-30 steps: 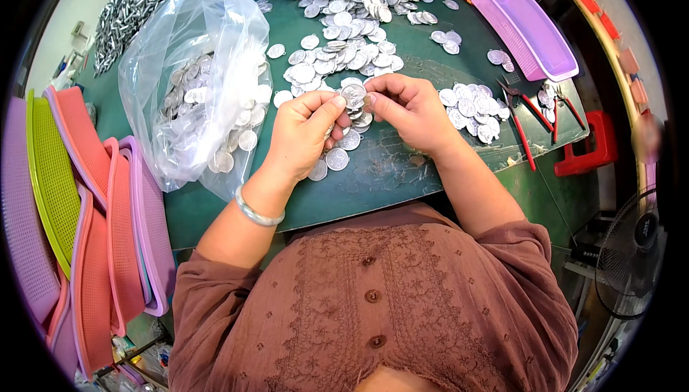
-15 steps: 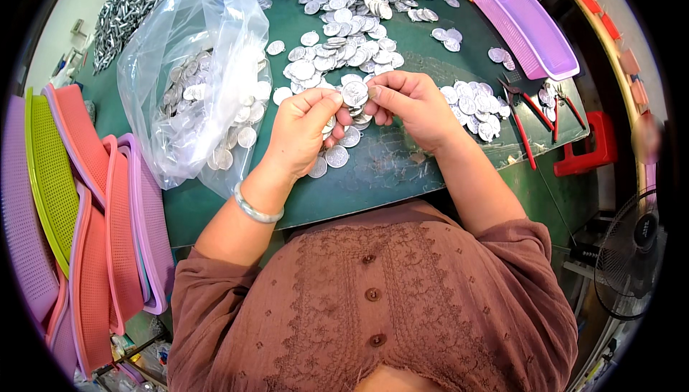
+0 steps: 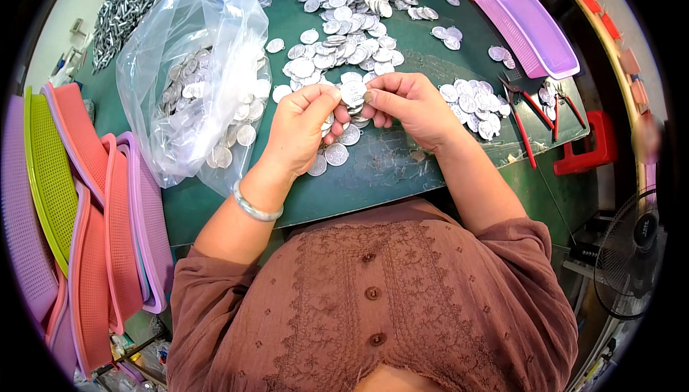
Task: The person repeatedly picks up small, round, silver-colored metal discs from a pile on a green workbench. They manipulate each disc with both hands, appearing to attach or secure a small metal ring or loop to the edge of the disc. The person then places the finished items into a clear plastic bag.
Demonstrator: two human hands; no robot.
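Observation:
Between my two hands is a round silver medallion [image 3: 353, 93], its flat face turned up. My left hand [image 3: 307, 121] pinches its left edge with thumb and finger; more silver discs show at the curled fingers below. On the other edge, the thumb and forefinger of my right hand [image 3: 410, 109] close on the same medallion. Loose medallions [image 3: 336, 153] lie on the table just under my hands, and a long heap of them [image 3: 344, 51] stretches away behind. Right of my right hand sits a smaller pile of medallions [image 3: 474, 107].
A clear plastic bag [image 3: 194, 105] with medallions stands left on the green table [image 3: 387, 177]. Red-handled pliers [image 3: 522, 123] and a purple basket [image 3: 524, 26] lie right. Stacked plastic baskets [image 3: 93, 248] fill the left side. Metal pieces [image 3: 133, 12] are heaped far left.
My right thumb has shifted slightly left along the edge of the medallion. Both hands otherwise keep nearly the same place and grip.

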